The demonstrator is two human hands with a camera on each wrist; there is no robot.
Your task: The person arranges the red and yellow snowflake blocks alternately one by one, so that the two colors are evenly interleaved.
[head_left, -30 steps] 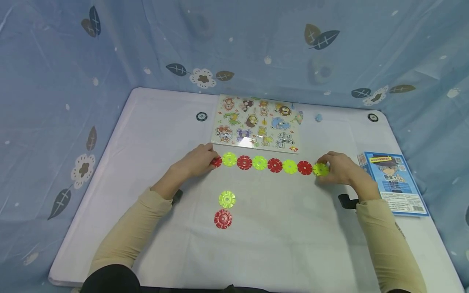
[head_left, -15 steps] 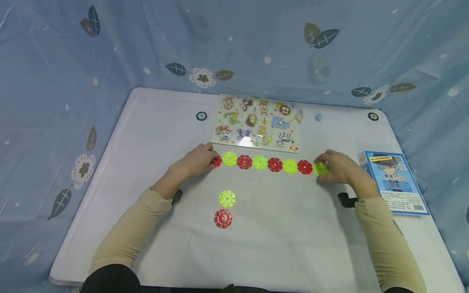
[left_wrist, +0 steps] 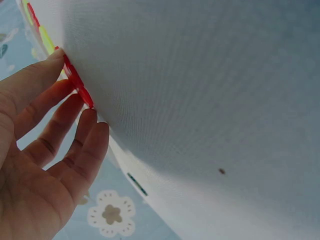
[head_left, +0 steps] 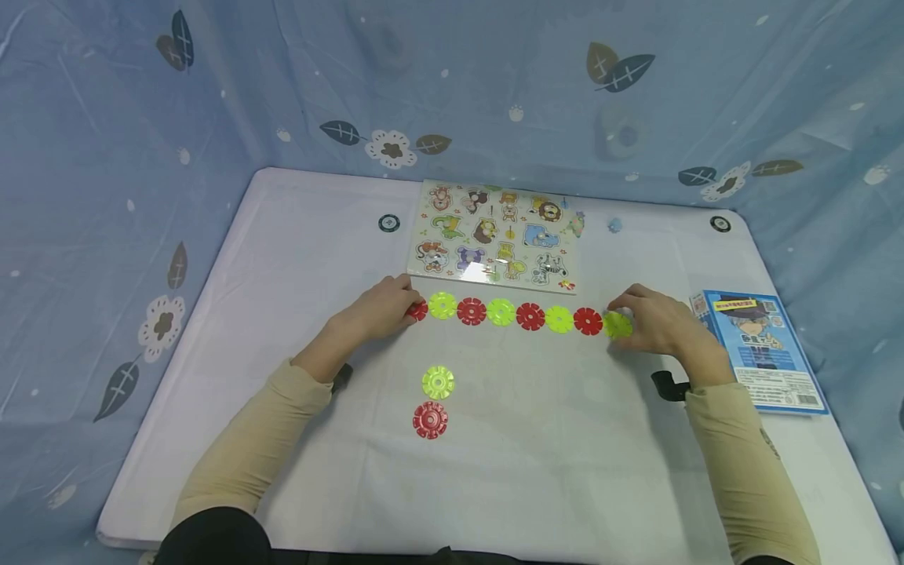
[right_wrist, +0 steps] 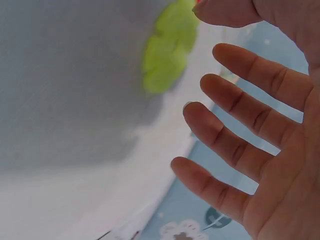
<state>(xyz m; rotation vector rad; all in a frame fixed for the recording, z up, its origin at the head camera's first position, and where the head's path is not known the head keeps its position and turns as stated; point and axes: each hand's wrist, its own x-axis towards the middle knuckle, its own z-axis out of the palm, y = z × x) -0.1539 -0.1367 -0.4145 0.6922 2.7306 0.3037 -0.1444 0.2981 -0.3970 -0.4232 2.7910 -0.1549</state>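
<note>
A row of red and yellow-green notched plastic discs lies across the table, edge to edge, in the head view. At its left end my left hand (head_left: 381, 308) pinches a red disc (left_wrist: 77, 82) by the edges between thumb and fingers. Around the row's right end is my right hand (head_left: 657, 322), beside a yellow-green disc (right_wrist: 169, 47). Its fingers are spread and stand apart from that disc in the right wrist view; the thumb tip is close to the disc, and contact there cannot be made out. Mid-row are a red disc (head_left: 530, 317) and a yellow-green disc (head_left: 501, 312).
Nearer the person lie a loose yellow-green disc (head_left: 439, 382) and a loose red disc (head_left: 430, 421). Behind the row is an animal puzzle board (head_left: 492, 238). A blue box (head_left: 766, 353) lies at the right, by the right forearm. Patterned blue curtain (head_left: 494, 102) surrounds the white table.
My right hand's fingers have shifted slightly away from the row's last yellow-green disc. The left hand and the row stay in place.
</note>
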